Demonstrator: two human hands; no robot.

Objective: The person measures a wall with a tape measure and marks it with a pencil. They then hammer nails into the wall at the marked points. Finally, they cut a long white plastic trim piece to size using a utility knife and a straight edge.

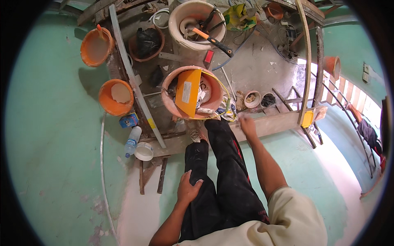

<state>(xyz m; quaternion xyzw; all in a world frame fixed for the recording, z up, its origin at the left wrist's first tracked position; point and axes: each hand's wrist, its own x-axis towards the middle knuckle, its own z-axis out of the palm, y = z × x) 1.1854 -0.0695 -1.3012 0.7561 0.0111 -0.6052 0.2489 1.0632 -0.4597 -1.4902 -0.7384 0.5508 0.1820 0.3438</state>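
Note:
My left hand lies on the dark trousers over my left leg, thumb apart from the fingers, holding nothing. My right hand is stretched forward beside a wooden plank; it is blurred, and its fingers cannot be made out. To its left stands a pinkish bucket with a flat yellow panel and whitish scraps inside. A crumpled printed bag sits between that bucket and my right hand. Two small tubs stand just beyond the hand, a white one and one with black plastic.
A large pale bucket bears a hammer with an orange and black handle. Orange buckets stand at the left, near a water bottle and a white tub. Wooden uprights and a long metal bar flank the platform.

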